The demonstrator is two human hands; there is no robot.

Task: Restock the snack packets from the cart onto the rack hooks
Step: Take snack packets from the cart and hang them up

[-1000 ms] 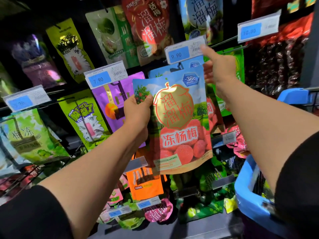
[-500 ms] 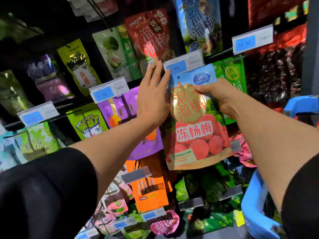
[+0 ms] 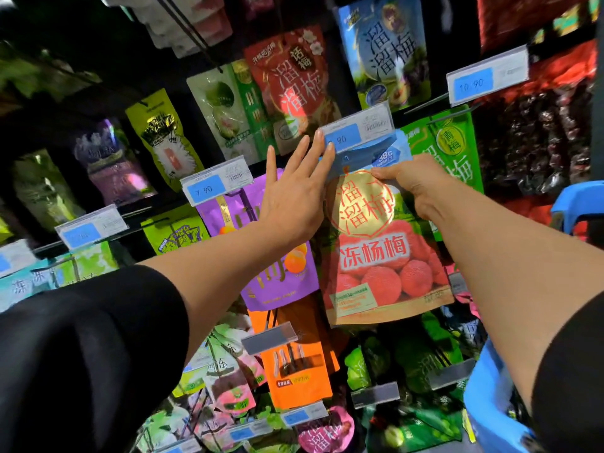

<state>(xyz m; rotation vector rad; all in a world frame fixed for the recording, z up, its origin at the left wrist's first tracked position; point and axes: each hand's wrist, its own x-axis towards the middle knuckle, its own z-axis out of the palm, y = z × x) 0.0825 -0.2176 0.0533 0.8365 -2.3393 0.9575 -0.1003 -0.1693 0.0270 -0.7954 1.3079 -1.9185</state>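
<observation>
At the far left of the frame, green packets (image 3: 81, 269) hang behind a blue price tag (image 3: 91, 228), and further in a purple packet (image 3: 277, 276) hangs below the tag marked 7.90 (image 3: 215, 184). Just right of that, near the middle, the left hand (image 3: 294, 197) is spread flat with straight fingers, its fingertips (image 3: 328, 148) touching the lower edge of the 9.90 price tag (image 3: 358, 130). It seems to be lifting or steadying that tag so the hook behind it can be reached; the hook tip itself is hidden. Right of centre, the right hand (image 3: 415, 188) pinches the red bayberry packet (image 3: 379, 253) near its blue top, which is tucked just under the tag, probably to line its hang hole up with the hook. Whether the hole is already threaded cannot be told. At the lower right edge stands the blue cart (image 3: 483, 400).
</observation>
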